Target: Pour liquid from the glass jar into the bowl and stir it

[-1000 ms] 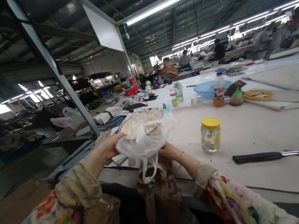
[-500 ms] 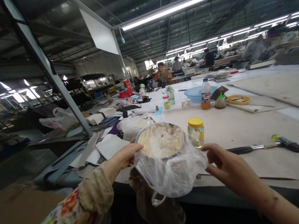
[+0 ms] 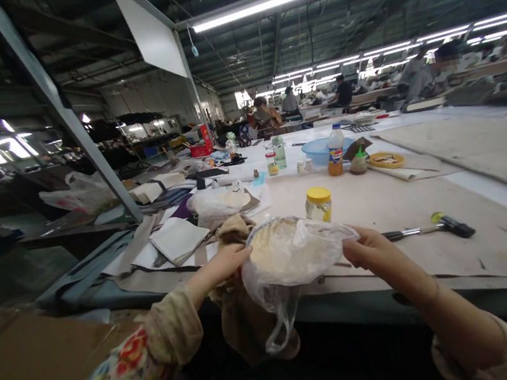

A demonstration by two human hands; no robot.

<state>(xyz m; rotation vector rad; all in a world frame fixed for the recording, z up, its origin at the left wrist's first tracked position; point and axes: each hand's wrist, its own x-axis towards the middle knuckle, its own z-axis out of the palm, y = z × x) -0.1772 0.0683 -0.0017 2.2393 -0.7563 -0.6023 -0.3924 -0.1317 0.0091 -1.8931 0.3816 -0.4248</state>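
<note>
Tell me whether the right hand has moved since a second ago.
Yes. The right hand was under the bagged bowl, left of the yellow-lidded jar; now it grips the bowl's right edge, right of the jar.

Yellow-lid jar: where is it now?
Head view, centre: the jar stands on the table just behind the bagged bowl, with the hammer to its right.
</note>
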